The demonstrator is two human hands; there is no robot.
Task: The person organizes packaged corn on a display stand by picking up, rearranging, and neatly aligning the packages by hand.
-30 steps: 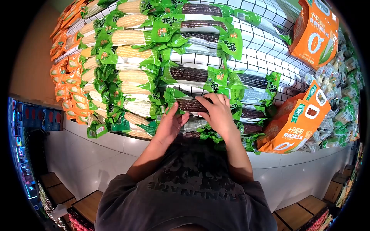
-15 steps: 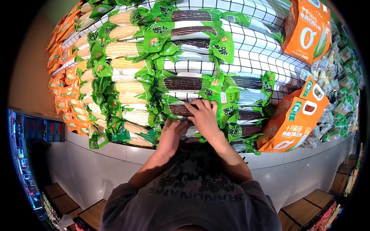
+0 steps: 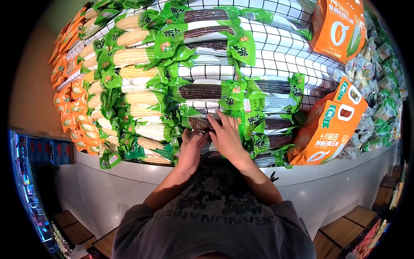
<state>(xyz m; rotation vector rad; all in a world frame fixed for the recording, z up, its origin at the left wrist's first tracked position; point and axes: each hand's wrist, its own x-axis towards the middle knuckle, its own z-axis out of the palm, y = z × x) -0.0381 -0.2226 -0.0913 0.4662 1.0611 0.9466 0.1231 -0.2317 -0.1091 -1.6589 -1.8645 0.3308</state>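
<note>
A green-ended vacuum pack of dark purple corn (image 3: pixel 199 124) lies across the near part of the display, partly covered by my hands. My right hand (image 3: pixel 227 136) is over its right half, fingers reaching to the far edge and thumb at the near side, closed around it. At the near edge my left hand (image 3: pixel 192 147) has its fingers bent and pressed against the same pack. Another dark corn pack (image 3: pixel 200 91) lies just beyond, parallel to it. Beneath my hands, more packs are mostly hidden.
Pale corn packs (image 3: pixel 142 97) fill rows on the left, with orange packs (image 3: pixel 77 112) further left. More dark corn packs (image 3: pixel 274 87) lie on the right beside orange carton bags (image 3: pixel 327 134). A white checked cloth (image 3: pixel 280 52) covers the display. Clear-wrapped packs (image 3: pixel 384 112) stand far right.
The view has shifted slightly, and the display appears a little further left. My right hand's fingers have spread and shifted slightly on the dark corn pack; my left hand stays at its near edge.
</note>
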